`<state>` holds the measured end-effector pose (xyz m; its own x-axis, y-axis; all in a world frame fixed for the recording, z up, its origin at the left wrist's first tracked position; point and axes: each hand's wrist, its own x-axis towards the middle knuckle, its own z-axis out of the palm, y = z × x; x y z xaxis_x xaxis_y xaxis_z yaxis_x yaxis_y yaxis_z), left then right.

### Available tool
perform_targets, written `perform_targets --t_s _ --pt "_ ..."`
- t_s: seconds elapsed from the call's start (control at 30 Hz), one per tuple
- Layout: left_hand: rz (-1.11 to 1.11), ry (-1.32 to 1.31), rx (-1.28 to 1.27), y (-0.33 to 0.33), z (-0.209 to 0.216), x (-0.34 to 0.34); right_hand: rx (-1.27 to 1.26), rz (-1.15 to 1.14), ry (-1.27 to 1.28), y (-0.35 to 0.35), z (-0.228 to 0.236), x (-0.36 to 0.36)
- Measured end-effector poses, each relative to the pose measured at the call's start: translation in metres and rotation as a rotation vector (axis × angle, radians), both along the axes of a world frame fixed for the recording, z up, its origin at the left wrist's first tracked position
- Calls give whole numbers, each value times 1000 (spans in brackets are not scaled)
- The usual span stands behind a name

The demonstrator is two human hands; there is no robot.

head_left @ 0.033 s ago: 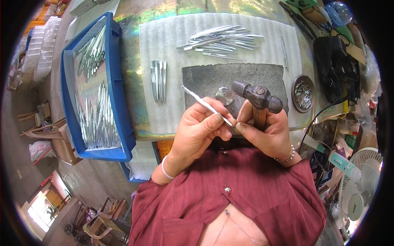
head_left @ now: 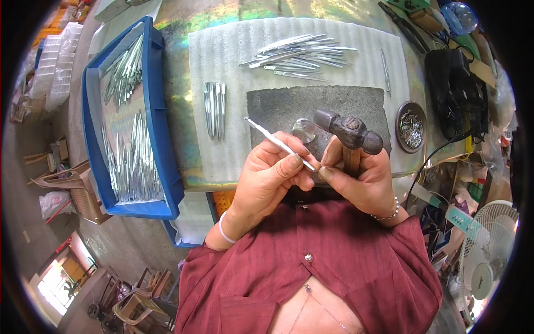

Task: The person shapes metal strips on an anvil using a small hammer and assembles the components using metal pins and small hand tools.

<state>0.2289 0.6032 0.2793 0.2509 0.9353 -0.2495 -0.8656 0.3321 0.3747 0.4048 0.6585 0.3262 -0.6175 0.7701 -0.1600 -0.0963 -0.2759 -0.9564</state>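
In the head view, our landmark is the dark slab (head_left: 267, 103). The left grip (head_left: 272, 167) is closed around a slim pale rod (head_left: 272, 138), at the near edge of the slab; the rod's far tip points over the slab's left part. The right grip (head_left: 370, 175) holds the handle of a hammer (head_left: 349, 132), whose head stands above the slab's right part. Its thumb and finger are also close to the rod's near end, but we cannot tell if they pinch something.

We think the hammer could slip or tilt, because this hand shares its attention, and then the head could knock the clear disc (head_left: 303, 131) on the slab or the left fingers. If the right hand swings outward, it could tip the round dish (head_left: 398, 133), right of the slab, and spill its small metal pieces (head_left: 411, 129).
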Motion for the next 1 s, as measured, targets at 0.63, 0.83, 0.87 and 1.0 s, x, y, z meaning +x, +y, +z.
perform_targets --t_s 0.63,0.83,0.87,1.0 --pt "204 124 3 -9 -9 -15 468 -112 -518 17 -21 -4" --pt "225 352 87 -2 3 -16 637 -45 -596 18 -26 -20" --pt "226 456 124 0 4 -16 647 -53 -582 19 -26 -20" --pt "227 769 154 9 8 -10 389 -11 -530 20 -21 -12"
